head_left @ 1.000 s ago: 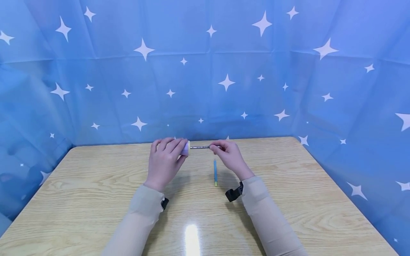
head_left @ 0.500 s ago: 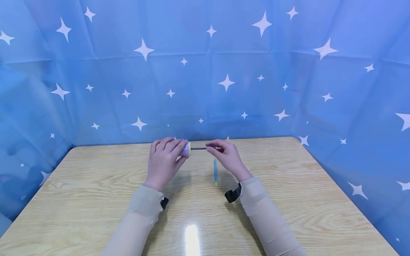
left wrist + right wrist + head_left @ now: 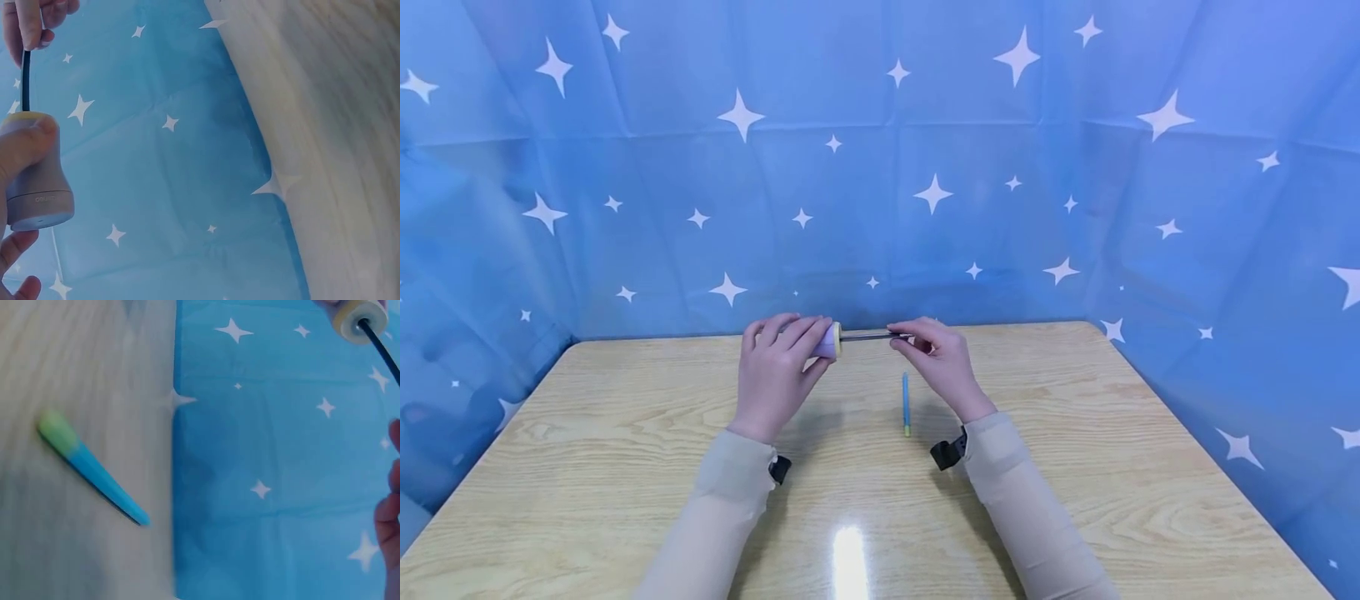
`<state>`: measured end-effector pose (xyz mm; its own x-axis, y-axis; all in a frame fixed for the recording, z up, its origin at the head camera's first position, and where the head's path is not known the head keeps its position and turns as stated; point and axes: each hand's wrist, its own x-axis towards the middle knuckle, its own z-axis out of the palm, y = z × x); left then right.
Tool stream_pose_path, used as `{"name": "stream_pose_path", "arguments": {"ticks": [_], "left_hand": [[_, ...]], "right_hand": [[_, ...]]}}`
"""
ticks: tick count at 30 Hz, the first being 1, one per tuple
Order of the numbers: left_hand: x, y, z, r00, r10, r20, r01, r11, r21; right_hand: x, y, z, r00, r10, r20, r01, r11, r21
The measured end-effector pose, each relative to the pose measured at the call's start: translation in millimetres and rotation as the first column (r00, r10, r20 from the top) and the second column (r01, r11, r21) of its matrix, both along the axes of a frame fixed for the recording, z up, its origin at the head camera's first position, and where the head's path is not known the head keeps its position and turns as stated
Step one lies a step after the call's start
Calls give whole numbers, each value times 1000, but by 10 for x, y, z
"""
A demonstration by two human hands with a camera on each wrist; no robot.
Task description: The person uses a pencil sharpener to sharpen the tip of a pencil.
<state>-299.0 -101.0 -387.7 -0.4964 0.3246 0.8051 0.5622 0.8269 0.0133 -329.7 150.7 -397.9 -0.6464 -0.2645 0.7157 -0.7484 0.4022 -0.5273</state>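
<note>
My left hand (image 3: 775,367) grips a lavender pencil sharpener (image 3: 40,178) with a yellow rim, held on its side above the far part of the table. A dark, slim pencil (image 3: 865,337) runs straight into the hole at the sharpener's yellow end, which shows in the right wrist view. Thumb and fingertips of my right hand (image 3: 943,367) pinch this pencil some way from the hole. Its tip is hidden inside the sharpener (image 3: 359,322). Below the hands lies a blue stick (image 3: 906,404) with a yellow-green end, shaped like a pen.
The wood-grain table (image 3: 625,467) ends at a blue cloth backdrop (image 3: 850,167) with white stars, close behind the hands. Black wrist cameras (image 3: 947,452) sit at both cuffs. A bright light reflection (image 3: 850,562) shows near the front.
Both hands have risen slightly with the sharpener and pencil, the left also shifting a little left. The right fingers have shifted along the pencil. The blue stick stays put.
</note>
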Motion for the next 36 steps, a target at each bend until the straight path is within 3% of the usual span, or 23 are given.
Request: {"name": "stream_pose_path", "arguments": {"ticks": [2,5,8,11,19,25,31,36], "left_hand": [[9,7,9,1000,3,-7,-3,1000,-15],[15,24,13,1000,11,-20,-12,999,-40],[-27,43,13,999,24,-22,-25,998,-50],[-96,49,0,999,36,-15,-37,998,-57],[-142,28,-116,999,40,6,-39,996,-80],[-124,25,-170,1000,8,-6,-9,997,-71],[-154,48,-117,999,-12,-42,9,998,-59],[-146,34,-107,999,-13,-43,9,996,-85]], "right_hand": [[-13,8,23,985,-35,-168,47,996,72],[-40,3,38,932,-94,-351,158,975,158],[-94,-23,33,893,-135,-430,234,954,186],[-153,-43,-6,883,-152,-444,257,948,186],[-193,-57,-182,890,-139,-434,256,940,224],[-166,-38,-175,915,-97,-393,202,951,236],[-148,22,-33,975,-77,-208,134,950,280],[-129,25,-1,995,-65,-69,83,955,284]]}}
